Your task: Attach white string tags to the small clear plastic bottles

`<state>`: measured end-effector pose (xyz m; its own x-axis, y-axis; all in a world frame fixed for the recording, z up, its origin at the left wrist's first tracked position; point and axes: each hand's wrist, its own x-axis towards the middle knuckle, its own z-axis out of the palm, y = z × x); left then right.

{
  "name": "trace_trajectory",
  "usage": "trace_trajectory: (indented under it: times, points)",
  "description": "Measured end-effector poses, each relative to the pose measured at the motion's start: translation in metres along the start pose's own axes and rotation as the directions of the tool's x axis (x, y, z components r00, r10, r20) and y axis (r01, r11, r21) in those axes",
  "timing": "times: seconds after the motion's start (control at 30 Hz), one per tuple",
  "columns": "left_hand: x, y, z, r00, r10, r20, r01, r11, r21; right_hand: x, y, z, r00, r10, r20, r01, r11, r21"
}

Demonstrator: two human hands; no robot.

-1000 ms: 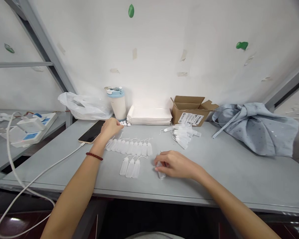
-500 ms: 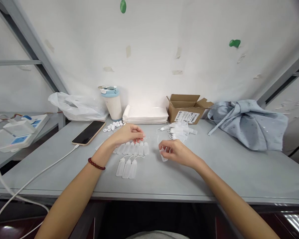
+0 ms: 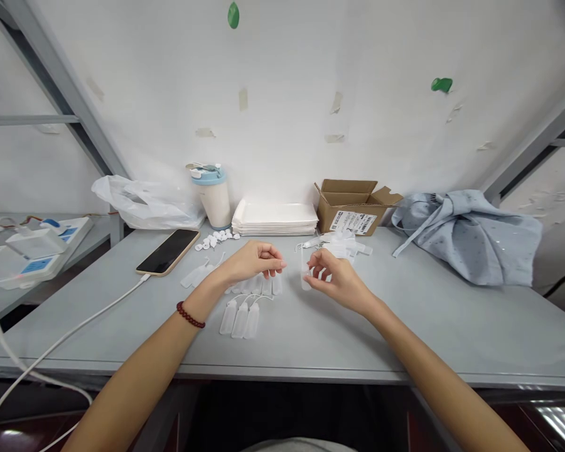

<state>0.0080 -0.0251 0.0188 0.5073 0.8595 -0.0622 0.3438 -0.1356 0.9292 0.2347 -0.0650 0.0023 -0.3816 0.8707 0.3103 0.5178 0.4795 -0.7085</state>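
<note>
Between the fingertips of my right hand (image 3: 333, 276) is a small translucent bottle (image 3: 305, 276), held upright over the table. My left hand (image 3: 258, 258) is just left of it, fingers curled together; whether anything small is between them I cannot make out. Partly under my left hand lies a row of several translucent bottles (image 3: 277, 286). Nearer the table edge, three more bottles (image 3: 240, 319) with thin bent tubes lie side by side. Others (image 3: 195, 275) lie left of my left wrist. Beyond my right hand is a loose pile of bottles (image 3: 341, 246).
Small white caps (image 3: 216, 238) lie before a blue-lidded cup (image 3: 215, 199). A stack of white sheets (image 3: 275, 218), an open cardboard box (image 3: 351, 210) and a blue cloth bag (image 3: 475, 238) stand along the back. A phone (image 3: 168, 252) with a cable and a plastic bag (image 3: 145, 204) are left.
My left hand has moved slightly right, toward my right hand. My right hand has lifted its bottle a little and turned it more upright.
</note>
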Motion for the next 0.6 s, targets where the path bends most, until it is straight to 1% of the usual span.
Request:
trace_trajectory:
  times: [0.2, 0.47, 0.6]
  points:
    - [-0.001, 0.004, 0.005, 1.000, -0.017, -0.010, 0.017, 1.000, -0.010, 0.001, 0.007, 0.002, 1.000, -0.032, -0.001, 0.032, 0.999, -0.008]
    - [0.005, -0.007, 0.009, 0.999, 0.013, 0.030, -0.013, 1.000, 0.003, 0.001, 0.011, 0.008, 0.999, -0.020, 0.028, 0.022, 0.998, -0.064]
    - [0.006, -0.006, 0.014, 0.999, 0.031, 0.032, -0.030, 1.000, -0.004, 0.001, 0.012, 0.010, 0.998, -0.013, 0.055, 0.016, 0.999, -0.048]
